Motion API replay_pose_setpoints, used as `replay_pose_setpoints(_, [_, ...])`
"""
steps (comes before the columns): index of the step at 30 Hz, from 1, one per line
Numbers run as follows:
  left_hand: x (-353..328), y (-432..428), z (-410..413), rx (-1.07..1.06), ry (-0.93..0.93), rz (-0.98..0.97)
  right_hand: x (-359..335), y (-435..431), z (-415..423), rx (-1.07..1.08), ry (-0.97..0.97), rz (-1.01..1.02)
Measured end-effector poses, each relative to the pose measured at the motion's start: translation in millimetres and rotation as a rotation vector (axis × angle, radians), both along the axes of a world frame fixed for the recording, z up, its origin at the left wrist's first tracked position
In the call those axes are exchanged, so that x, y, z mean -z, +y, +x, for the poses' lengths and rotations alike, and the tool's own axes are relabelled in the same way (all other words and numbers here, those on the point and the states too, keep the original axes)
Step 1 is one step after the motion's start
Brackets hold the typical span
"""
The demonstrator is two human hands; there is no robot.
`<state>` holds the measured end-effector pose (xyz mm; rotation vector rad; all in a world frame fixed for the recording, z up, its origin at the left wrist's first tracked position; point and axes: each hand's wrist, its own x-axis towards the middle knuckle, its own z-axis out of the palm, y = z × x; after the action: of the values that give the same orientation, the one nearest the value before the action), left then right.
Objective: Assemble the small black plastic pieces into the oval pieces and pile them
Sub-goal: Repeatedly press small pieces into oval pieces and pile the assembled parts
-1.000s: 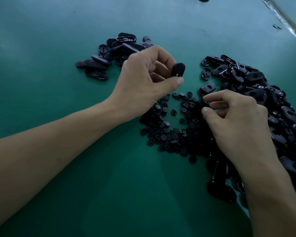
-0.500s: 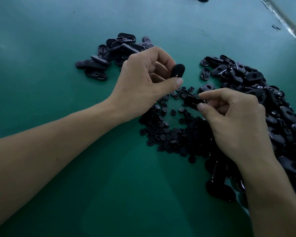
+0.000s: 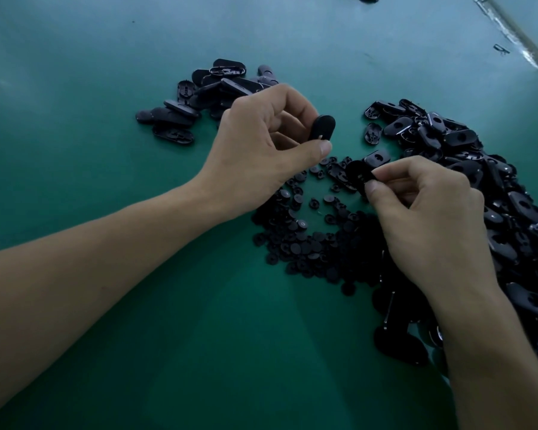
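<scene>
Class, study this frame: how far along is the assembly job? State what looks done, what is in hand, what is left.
Done: a small pile of ovals behind the left hand, likely finished. In hand: the left hand holds an oval piece; the right hand pinches another black piece. Left: most of it, the big oval heap and the small round pieces.

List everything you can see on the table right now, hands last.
table: one, green, under everything
oval-piece pile: one, black, far left
oval-piece heap: one, black, right side
small round pieces: one heap, black, centre, between the hands
held oval piece: one, black, in left fingertips
pinched piece: one, black, in right fingertips; shape unclear
left hand: grips held oval piece
right hand: pinches pinched piece
</scene>
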<state>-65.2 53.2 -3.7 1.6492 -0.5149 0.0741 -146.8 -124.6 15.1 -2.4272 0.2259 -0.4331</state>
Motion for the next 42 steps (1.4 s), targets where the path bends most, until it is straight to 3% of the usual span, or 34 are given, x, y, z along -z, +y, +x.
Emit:
replay_pose_setpoints(23, [-1.6, 0.3, -1.0, 0.021, 0.026, 0.009, -0.7, 2.2, 0.1, -0.043, -0.106, 0.008])
replay_pose_setpoints(38, [0.6, 0.6, 0.2, 0.019, 0.023, 0.025, -2.1, 1.3, -0.9, -0.061, -0.072, -0.006])
replay_pose_setpoints(42, [0.7, 0.7, 0.0, 0.023, 0.020, 0.027, -0.5, 0.8, -0.5, -0.053, 0.015, 0.000])
